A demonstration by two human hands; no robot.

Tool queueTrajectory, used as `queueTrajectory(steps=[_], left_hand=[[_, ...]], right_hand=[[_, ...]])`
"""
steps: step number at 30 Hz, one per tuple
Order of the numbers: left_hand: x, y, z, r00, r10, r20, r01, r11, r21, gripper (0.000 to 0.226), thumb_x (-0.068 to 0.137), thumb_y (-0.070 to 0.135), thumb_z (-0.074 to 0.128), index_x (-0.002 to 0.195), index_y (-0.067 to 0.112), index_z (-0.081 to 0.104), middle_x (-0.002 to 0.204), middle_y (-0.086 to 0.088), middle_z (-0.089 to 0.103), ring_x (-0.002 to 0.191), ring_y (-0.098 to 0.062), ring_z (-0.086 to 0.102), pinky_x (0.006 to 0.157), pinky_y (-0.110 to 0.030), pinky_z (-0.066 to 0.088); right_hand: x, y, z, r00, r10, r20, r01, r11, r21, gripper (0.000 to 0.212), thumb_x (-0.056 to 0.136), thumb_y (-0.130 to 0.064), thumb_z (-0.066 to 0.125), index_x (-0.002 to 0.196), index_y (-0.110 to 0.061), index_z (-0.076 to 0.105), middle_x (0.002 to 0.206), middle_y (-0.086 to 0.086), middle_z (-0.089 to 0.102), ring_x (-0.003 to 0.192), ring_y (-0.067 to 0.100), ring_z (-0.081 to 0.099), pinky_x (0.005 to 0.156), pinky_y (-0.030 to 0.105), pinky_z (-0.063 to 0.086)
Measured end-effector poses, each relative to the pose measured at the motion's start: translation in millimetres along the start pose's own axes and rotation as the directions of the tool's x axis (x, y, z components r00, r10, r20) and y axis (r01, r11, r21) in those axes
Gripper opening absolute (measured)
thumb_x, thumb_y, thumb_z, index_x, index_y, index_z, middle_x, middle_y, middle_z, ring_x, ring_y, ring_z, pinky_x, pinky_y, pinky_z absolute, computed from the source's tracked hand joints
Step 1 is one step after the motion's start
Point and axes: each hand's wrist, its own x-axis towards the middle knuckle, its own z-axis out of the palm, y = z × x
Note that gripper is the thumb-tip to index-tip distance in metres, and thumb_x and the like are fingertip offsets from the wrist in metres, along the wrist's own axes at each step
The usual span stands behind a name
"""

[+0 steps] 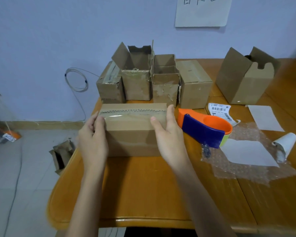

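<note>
- cardboard box [132, 132] sits on the wooden table [143, 189], near its left end, long side facing the person, held between both hands.
- a strip of clear tape [126, 116] runs along the box's closed top, from left end to right end.
- left hand [93, 135] grasps the box's left end, with its fingers wrapped over the top left edge onto the tape.
- right hand [167, 134] grasps the right end: the thumb lies on the top near the tape, and the fingers reach up behind the right corner.
- the box fills the gap between the two hands and touches both.
- an orange and blue tape dispenser [203, 129] lies just right of the right hand, on the table.
- a row of worn boxes [137, 82], some of them open, stands just beyond the held box.
- one more open box [243, 79] stands at the far right.
- bubble wrap [246, 170], white sheets [249, 153] and a shipping label [220, 111] lie to the right of the dispenser.
</note>
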Motion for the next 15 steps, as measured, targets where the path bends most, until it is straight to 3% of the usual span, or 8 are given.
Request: queueTrajectory(steps=[5,7,9,12,13,15], left_hand=[[9.7,4.4,-9.0,0.983,-0.131,0.127,0.147,0.980,-0.130,0.018,0.096,0.028,0.055,0.111,0.025,0.065,0.110,0.005,0.064,0.105,-0.009,0.054,0.081,-0.022,0.040],[15.9,8.0,-16.1,0.971,-0.138,0.195,0.145,0.989,-0.020,0.023,0.094,0.034,0.056,0.111,0.023,0.065,0.113,0.001,0.064,0.105,-0.012,0.054,0.077,-0.023,0.041],[18.6,11.0,-19.9,0.969,-0.088,0.229,0.040,0.978,0.206,0.037,0.092,0.042,0.056,0.121,0.022,0.064,0.123,-0.002,0.062,0.115,-0.016,0.053,0.082,-0.029,0.043],[5.7,24.2,-17.1,0.977,0.169,0.131,-0.209,0.883,0.420,0.054,0.095,0.043,0.054,0.141,0.014,0.048,0.150,-0.005,0.040,0.138,-0.020,0.034,0.109,-0.037,0.030],[-3.0,31.8,-13.4,0.949,0.301,0.097,-0.315,0.866,0.388,0.049,0.096,0.039,0.055,0.138,0.014,0.051,0.148,-0.004,0.043,0.137,-0.019,0.036,0.110,-0.037,0.029],[-23.1,45.8,-2.1,0.865,0.492,0.095,-0.501,0.843,0.194,0.023,0.096,0.030,0.059,0.112,0.017,0.069,0.120,0.001,0.065,0.115,-0.014,0.056,0.099,-0.038,0.045]], right_hand=[[11.8,0.5,-14.5,0.994,0.108,0.009,-0.109,0.992,0.071,0.061,0.098,-0.049,0.042,0.153,-0.032,0.020,0.157,-0.006,0.029,0.145,0.017,0.023,0.117,0.040,0.020],[15.6,-0.6,-16.5,0.994,0.111,0.012,-0.111,0.994,0.021,0.065,0.097,-0.055,0.039,0.153,-0.029,0.020,0.156,-0.004,0.030,0.144,0.019,0.025,0.117,0.042,0.022],[15.3,1.0,-13.7,0.997,0.071,0.014,-0.070,0.994,-0.084,0.067,0.097,-0.055,0.038,0.154,-0.030,0.015,0.155,-0.003,0.032,0.143,0.020,0.027,0.115,0.040,0.024],[17.2,5.6,-14.5,0.998,0.063,0.028,-0.060,0.994,-0.095,0.070,0.094,-0.058,0.040,0.153,-0.026,0.021,0.152,-0.002,0.039,0.140,0.020,0.033,0.115,0.043,0.029],[16.7,7.1,-16.8,0.998,0.062,0.023,-0.061,0.996,-0.062,0.070,0.094,-0.059,0.041,0.152,-0.025,0.026,0.150,-0.002,0.041,0.139,0.018,0.036,0.114,0.042,0.031],[14.4,9.0,-26.7,0.995,0.033,-0.089,-0.028,0.998,0.054,0.059,0.095,-0.051,0.047,0.146,-0.023,0.040,0.142,-0.006,0.050,0.128,0.009,0.046,0.107,0.031,0.038]])
